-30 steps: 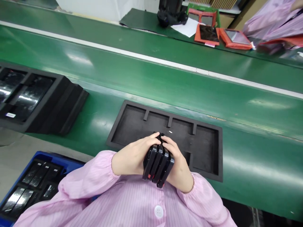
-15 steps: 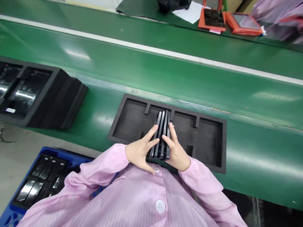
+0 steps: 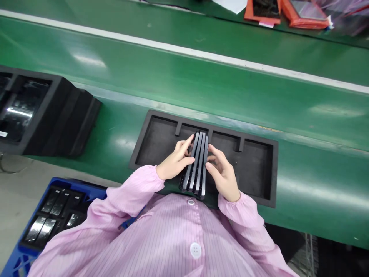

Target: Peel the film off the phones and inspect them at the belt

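Several flat black devices (image 3: 196, 163) stand on edge as one stack over the middle of a black foam tray (image 3: 261, 190) with several empty pockets, on the green bench. My left hand (image 3: 174, 163) presses the stack's left side, fingers curled against it. On the stack's right side, my right hand (image 3: 221, 173) holds it the same way. Both arms are in pink striped sleeves.
A stack of black foam trays (image 3: 62, 119) holding shiny devices sits at the left. A blue crate (image 3: 17, 257) with more devices is at the lower left. Beyond a white stripe runs the green conveyor belt (image 3: 201, 84); orange holders (image 3: 288, 11) lie at the far top right.
The stack was turned from upright near my chest to lying lengthwise and moved forward over the tray. The camera tilted down a little.
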Motion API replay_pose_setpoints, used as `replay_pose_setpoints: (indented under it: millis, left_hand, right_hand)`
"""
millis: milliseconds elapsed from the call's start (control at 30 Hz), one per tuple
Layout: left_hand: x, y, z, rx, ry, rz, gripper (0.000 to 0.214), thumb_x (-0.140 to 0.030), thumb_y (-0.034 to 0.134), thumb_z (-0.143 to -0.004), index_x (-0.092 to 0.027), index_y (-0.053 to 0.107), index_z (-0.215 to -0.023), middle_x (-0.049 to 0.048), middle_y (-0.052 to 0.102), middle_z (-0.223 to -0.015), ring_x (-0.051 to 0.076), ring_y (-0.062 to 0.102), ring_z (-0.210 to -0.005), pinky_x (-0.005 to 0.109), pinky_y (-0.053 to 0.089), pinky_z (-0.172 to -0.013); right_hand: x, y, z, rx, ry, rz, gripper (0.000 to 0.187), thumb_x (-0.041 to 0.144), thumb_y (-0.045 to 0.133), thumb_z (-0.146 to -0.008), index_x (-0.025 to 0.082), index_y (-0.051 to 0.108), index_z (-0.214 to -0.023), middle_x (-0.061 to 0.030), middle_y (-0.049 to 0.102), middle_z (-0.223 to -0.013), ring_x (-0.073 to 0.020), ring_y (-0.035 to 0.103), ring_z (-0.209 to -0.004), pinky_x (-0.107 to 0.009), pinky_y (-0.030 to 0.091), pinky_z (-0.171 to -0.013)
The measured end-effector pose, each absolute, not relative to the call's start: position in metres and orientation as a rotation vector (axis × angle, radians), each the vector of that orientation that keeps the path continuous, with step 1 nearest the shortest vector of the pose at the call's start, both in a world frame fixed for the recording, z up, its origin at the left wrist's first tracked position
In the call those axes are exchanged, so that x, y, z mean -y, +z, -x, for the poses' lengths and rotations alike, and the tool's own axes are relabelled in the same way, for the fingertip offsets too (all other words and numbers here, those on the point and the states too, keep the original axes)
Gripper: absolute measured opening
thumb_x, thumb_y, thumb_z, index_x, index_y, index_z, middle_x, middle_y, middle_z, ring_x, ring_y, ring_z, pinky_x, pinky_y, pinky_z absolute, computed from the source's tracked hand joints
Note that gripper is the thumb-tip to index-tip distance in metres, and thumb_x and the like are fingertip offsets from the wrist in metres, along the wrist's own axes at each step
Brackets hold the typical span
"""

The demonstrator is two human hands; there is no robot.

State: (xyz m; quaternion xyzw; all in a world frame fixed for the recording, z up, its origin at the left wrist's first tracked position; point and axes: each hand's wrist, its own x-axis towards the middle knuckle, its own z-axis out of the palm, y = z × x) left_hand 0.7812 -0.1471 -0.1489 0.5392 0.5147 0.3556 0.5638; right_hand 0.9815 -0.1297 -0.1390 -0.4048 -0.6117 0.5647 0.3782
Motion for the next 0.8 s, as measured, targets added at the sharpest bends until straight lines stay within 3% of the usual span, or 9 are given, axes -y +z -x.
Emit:
replay_pose_setpoints:
  millis: [100,200,267,367,467,567,667,800]
  left_hand:
    - [0.142,-0.151,-0.787,-1.213,0.879,-1.299,0.082,-0.028,0.044,-0.083,-0.028,0.010,-0.158,0.0096,0.018,-0.155,0.024,0.049,-0.120,0.049,0.035,-0.114]
    - [0.141,-0.154,-0.787,-1.125,0.952,-1.365,0.082,-0.030,0.042,-0.082,-0.023,0.012,-0.158,0.0054,0.006,-0.165,0.030,0.023,-0.147,0.048,0.023,-0.121]
    - [0.141,-0.155,-0.784,-1.045,0.970,-1.379,0.085,-0.030,0.043,-0.081,-0.021,0.010,-0.158,0.0038,0.006,-0.167,0.030,0.009,-0.153,0.048,0.018,-0.124]
    - [0.141,-0.156,-0.781,-1.000,0.953,-1.408,0.089,-0.030,0.046,-0.078,-0.023,0.008,-0.158,0.0029,0.004,-0.168,0.034,0.013,-0.152,0.051,0.020,-0.122]
    - [0.141,-0.158,-0.780,-1.031,0.945,-1.469,0.089,-0.030,0.050,-0.078,-0.026,0.010,-0.158,0.0045,0.006,-0.167,0.037,0.033,-0.142,0.051,0.038,-0.110]
    - [0.141,-0.160,-0.781,-1.074,0.953,-1.502,0.087,-0.031,0.052,-0.080,-0.030,0.013,-0.158,0.0070,0.010,-0.167,0.027,0.058,-0.105,0.041,0.050,-0.085]
    - [0.141,-0.161,-0.782,-1.096,0.983,-1.488,0.083,-0.037,0.053,-0.083,-0.031,0.016,-0.157,0.0095,0.013,-0.165,0.015,0.052,-0.074,0.034,0.048,-0.070]
    - [0.142,-0.159,-0.784,-1.090,1.013,-1.460,0.082,-0.034,0.053,-0.082,-0.029,0.019,-0.157,0.0100,0.018,-0.163,0.016,0.050,-0.077,0.033,0.045,-0.070]
  right_hand:
    - [0.120,-0.139,-0.974,1.532,1.499,1.104,0.052,0.028,0.065,-0.087,0.032,0.055,-0.138,-0.0082,0.053,-0.134,-0.0139,0.059,-0.080,-0.034,0.057,-0.073]
    - [0.119,-0.143,-0.971,1.471,1.582,1.106,0.061,0.028,0.065,-0.083,0.031,0.051,-0.142,-0.0082,0.053,-0.136,-0.0148,0.058,-0.077,-0.036,0.055,-0.072]
    - [0.123,-0.147,-0.971,1.422,1.636,1.067,0.066,0.029,0.063,-0.083,0.030,0.045,-0.147,-0.0079,0.059,-0.128,-0.0158,0.057,-0.073,-0.037,0.054,-0.069]
    - [0.128,-0.151,-0.972,1.373,1.688,1.026,0.072,0.031,0.061,-0.085,0.028,0.036,-0.152,-0.0072,0.066,-0.110,-0.0165,0.056,-0.067,-0.037,0.053,-0.065]
    - [0.130,-0.151,-0.972,1.383,1.706,1.046,0.076,0.034,0.061,-0.085,0.028,0.031,-0.154,-0.0081,0.066,-0.109,-0.0183,0.058,-0.069,-0.037,0.053,-0.065]
    - [0.129,-0.148,-0.972,1.393,1.725,1.064,0.077,0.037,0.061,-0.085,0.028,0.029,-0.155,-0.0094,0.065,-0.117,-0.0192,0.060,-0.073,-0.038,0.054,-0.065]
    - [0.129,-0.147,-0.972,1.362,1.728,1.044,0.076,0.037,0.062,-0.084,0.029,0.031,-0.153,-0.0096,0.059,-0.131,-0.0186,0.060,-0.074,-0.038,0.053,-0.065]
    - [0.130,-0.146,-0.971,1.395,1.688,1.078,0.076,0.038,0.060,-0.083,0.031,0.032,-0.152,-0.0082,0.050,-0.144,-0.0202,0.061,-0.080,-0.039,0.054,-0.066]
